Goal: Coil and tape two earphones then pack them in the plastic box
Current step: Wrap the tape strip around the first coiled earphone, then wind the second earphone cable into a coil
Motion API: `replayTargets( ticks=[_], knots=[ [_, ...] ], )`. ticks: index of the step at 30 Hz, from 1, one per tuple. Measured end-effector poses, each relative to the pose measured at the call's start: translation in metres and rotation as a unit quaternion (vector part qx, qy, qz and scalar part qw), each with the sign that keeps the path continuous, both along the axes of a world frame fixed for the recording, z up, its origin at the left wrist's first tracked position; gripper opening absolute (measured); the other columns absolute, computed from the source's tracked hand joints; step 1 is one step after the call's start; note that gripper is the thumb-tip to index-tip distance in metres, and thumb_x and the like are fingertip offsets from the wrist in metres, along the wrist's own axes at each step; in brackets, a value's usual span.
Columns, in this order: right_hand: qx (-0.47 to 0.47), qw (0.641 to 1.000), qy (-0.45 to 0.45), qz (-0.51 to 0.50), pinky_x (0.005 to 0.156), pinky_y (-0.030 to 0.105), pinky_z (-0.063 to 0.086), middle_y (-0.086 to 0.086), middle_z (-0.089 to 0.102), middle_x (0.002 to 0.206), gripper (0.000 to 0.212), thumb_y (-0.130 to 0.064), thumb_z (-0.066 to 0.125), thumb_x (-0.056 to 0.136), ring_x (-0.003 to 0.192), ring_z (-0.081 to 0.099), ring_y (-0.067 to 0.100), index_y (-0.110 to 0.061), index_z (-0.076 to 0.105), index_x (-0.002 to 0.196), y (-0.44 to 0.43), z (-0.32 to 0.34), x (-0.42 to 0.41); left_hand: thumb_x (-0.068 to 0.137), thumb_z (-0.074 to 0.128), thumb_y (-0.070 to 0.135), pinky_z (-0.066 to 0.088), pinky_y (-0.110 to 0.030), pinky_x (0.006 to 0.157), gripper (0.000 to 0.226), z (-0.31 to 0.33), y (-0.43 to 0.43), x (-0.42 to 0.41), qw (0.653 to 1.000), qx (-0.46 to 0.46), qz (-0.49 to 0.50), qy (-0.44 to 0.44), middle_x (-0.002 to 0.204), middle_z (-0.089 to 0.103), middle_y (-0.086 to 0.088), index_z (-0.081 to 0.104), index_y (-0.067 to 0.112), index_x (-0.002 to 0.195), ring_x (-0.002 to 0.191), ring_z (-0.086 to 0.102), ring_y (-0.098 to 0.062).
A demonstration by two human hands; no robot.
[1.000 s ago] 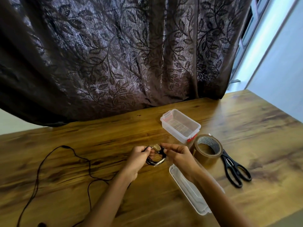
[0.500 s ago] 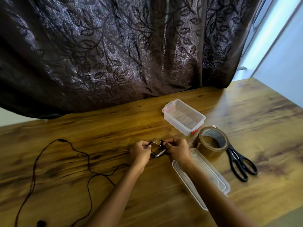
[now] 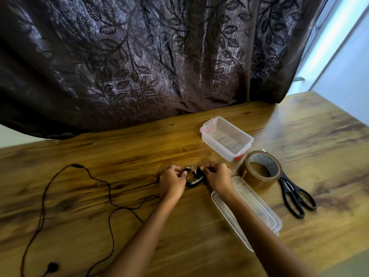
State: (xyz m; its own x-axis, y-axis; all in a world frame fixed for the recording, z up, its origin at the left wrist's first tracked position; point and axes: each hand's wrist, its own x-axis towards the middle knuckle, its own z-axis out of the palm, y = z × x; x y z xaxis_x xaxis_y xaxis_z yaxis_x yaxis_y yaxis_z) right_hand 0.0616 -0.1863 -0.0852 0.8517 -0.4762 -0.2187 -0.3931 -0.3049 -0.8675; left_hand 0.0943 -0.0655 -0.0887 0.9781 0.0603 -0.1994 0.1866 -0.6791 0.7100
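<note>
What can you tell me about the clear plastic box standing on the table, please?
The plastic box is small, rectangular and translucent, with a rounded rim and a red clasp at each short end. It stands upright and open on the wooden table, set at an angle, and looks empty; a grid pattern shows on its base. Its lid lies apart, nearer the person. The tape roll sits close by its near end; contact is unclear.

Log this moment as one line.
left hand, right hand: grip coiled earphone | second earphone: uncoiled | plastic box: open, empty
</note>
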Motion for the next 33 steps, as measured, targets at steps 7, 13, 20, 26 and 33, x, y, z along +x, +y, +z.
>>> replayTargets(
  ticks=[7,13,20,26,33],
  knots=[
    [-0.041,0.999,-0.018,0.005,0.068,0.023,0.048,0.001,0.064,0.089,0.012,-0.011,0.056,0.091,0.083,0.060,0.014,-0.010,0.067,0.092,0.003,0.007,-0.006,0.090,0.055,0.023,0.047,-0.026,0.070,0.017,0.003,0.007,-0.002,1.000,-0.019,0.008,-0.011,0.106,0.065,-0.003,0.062,0.013,0.103,0.094,0.061,-0.018],
    [-0.094,0.990,-0.099,0.045,0.056,0.004,0.042,0.006,0.063,0.095,0.009,-0.006,0.057,0.088,0.079,0.054,0.011,-0.010,0.065,0.089,0.017,0.024,-0.019,0.091,0.053,0.021,0.043,-0.023,0.065,0.011,0.020,0.035,-0.018,0.997,-0.046,0.021,-0.066,0.103,0.062,0.002,0.062,0.019,0.097,0.086,0.056,-0.011],
    [-0.093,0.969,-0.173,0.147,0.065,0.006,0.041,-0.001,0.062,0.089,0.012,-0.004,0.059,0.086,0.079,0.054,0.007,-0.013,0.066,0.085,0.056,0.034,-0.052,0.092,0.052,0.017,0.035,-0.017,0.045,0.009,0.042,0.096,-0.058,0.984,-0.089,0.077,-0.135,0.083,0.059,0.006,0.060,0.022,0.093,0.057,0.049,-0.005],
    [-0.110,0.949,-0.171,0.239,0.064,0.006,0.039,-0.001,0.064,0.088,0.011,-0.007,0.060,0.085,0.079,0.056,0.010,-0.015,0.067,0.088,0.093,0.016,-0.074,0.093,0.049,0.015,0.032,-0.017,0.038,0.011,0.044,0.142,-0.095,0.976,-0.130,0.117,-0.130,0.068,0.057,0.003,0.060,0.020,0.094,0.040,0.043,-0.004],
    [-0.168,0.882,-0.179,0.402,0.088,0.027,0.050,-0.001,0.059,0.112,0.024,-0.016,0.060,0.088,0.107,0.053,0.013,-0.015,0.063,0.111,0.143,0.001,-0.096,0.093,0.051,0.016,0.040,-0.013,0.052,0.010,0.042,0.187,-0.140,0.967,-0.099,0.190,-0.141,0.077,0.057,0.010,0.061,0.019,0.092,0.063,0.051,-0.003]
  ],
)
